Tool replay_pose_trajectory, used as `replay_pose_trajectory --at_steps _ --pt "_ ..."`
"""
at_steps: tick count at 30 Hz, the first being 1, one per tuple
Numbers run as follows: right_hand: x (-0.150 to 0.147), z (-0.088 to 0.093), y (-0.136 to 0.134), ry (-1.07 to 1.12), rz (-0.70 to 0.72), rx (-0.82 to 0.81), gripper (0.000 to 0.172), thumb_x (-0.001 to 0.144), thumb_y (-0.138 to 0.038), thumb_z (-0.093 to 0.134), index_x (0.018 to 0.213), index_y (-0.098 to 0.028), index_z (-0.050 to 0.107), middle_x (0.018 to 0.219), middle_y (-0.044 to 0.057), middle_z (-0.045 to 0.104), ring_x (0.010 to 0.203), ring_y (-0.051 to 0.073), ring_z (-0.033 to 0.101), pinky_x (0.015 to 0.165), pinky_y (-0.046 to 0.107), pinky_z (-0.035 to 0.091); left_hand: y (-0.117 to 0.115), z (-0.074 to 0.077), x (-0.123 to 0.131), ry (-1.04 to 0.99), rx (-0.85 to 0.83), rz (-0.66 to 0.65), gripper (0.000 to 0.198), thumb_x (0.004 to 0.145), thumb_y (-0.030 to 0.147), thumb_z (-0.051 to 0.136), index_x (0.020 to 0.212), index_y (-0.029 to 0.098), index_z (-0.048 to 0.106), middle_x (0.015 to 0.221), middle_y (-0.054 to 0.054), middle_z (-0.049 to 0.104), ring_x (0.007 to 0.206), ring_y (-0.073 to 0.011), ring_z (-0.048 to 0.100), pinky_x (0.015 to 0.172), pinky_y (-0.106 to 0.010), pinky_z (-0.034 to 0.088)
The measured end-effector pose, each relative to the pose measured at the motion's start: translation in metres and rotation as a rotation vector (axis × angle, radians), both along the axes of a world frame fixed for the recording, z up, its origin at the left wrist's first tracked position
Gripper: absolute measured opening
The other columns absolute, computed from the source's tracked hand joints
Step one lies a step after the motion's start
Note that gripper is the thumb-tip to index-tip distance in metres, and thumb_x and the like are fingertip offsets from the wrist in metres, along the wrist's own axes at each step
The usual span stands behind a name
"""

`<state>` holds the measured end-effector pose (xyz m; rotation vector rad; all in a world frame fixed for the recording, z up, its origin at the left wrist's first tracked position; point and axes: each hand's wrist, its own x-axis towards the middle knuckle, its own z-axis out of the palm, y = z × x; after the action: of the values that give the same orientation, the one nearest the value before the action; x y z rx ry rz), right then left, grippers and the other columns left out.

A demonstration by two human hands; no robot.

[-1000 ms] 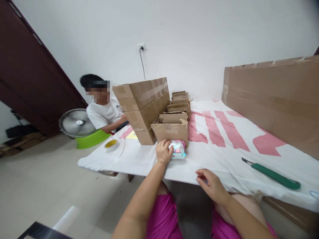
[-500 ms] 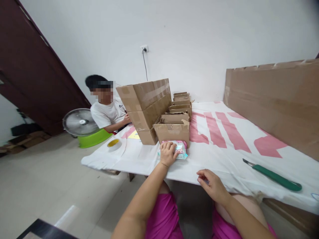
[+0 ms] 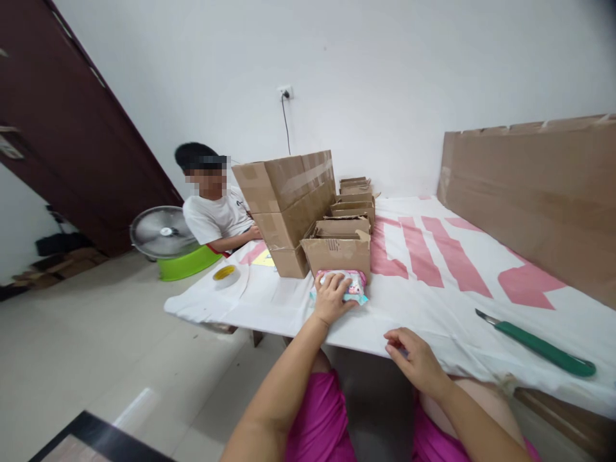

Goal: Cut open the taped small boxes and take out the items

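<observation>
My left hand [image 3: 331,298] lies on top of a small pink and teal packet [image 3: 353,286] on the white cloth, fingers wrapped over it. The packet sits just in front of the nearest small open cardboard box [image 3: 337,248]. My right hand [image 3: 414,360] rests at the table's near edge with fingers curled on the cloth, holding nothing I can see. A green-handled knife [image 3: 539,344] lies to its right.
A row of small open boxes [image 3: 352,202] runs back toward the wall beside two stacked large cartons [image 3: 285,204]. A tall cardboard sheet [image 3: 529,192] stands at right. A tape roll [image 3: 225,274] lies at left. Another person [image 3: 214,205] sits by a fan [image 3: 161,232].
My left hand has slid from the packet's left end onto its top. The view has shifted slightly; my right hand stays at the table edge.
</observation>
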<state>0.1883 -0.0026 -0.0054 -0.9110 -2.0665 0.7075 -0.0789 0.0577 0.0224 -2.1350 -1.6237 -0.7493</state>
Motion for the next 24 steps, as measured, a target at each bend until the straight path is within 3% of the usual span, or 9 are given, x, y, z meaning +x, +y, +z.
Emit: replay_pose_trajectory --at_steps 8,15,24 --pt "0.0002 -0.0026 0.0007 0.002 -0.011 0.011 0.017 0.089 -0.03 0.052 0.099 -0.021 0.062 0.092 0.008 0.067 0.084 0.021 0.064 0.077 0.036 0.052 0.0023 0.0014 -0.0041 -0.051 -0.032 0.008 0.043 0.087 0.042 0.057 0.128 0.031 0.056 0.137 -0.007 0.055 0.128 -0.0287 0.043 0.113 -0.055 0.007" --pt "0.0013 -0.0041 0.0013 -0.012 -0.01 0.006 0.02 0.09 -0.034 0.051 0.1 -0.021 0.062 0.092 0.008 0.067 0.084 0.022 0.064 0.077 0.036 0.053 -0.0021 0.0063 0.0002 -0.083 -0.072 0.045 0.048 0.08 0.043 0.064 0.125 0.029 0.056 0.136 -0.006 0.053 0.128 -0.0283 0.04 0.113 -0.051 0.014" --pt "-0.0018 -0.0034 0.0018 -0.026 -0.014 0.042 0.019 0.09 -0.034 0.052 0.099 -0.022 0.062 0.091 0.008 0.067 0.082 0.022 0.064 0.075 0.037 0.053 0.0053 0.0044 -0.0034 -0.052 -0.129 0.058 0.056 0.079 0.044 0.065 0.132 0.031 0.051 0.142 -0.007 0.046 0.133 -0.0316 0.033 0.113 -0.056 0.01"
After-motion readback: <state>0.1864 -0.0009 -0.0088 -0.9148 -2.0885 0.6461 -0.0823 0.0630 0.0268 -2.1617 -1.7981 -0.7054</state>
